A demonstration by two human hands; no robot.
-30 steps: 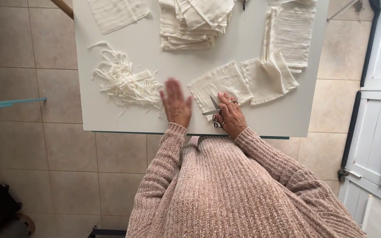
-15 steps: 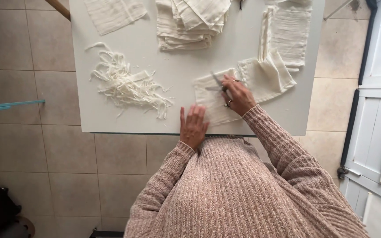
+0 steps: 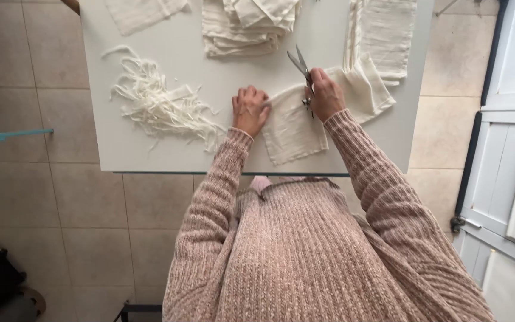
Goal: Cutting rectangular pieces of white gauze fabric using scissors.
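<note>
One cream cloth square (image 3: 293, 128) lay at near table edge (image 3: 150, 161), middle-right. My left hand (image 3: 250, 110) curled, fingertips pinning its left edge. My right hand (image 3: 325, 95) gripped scissors (image 3: 302, 68), blades parted, tips up over cloth's top edge. Judged risk: cloth slack between hands, cut could wander. Strip pile (image 3: 162, 104) left; folded stack (image 3: 245, 27) beyond.
</note>
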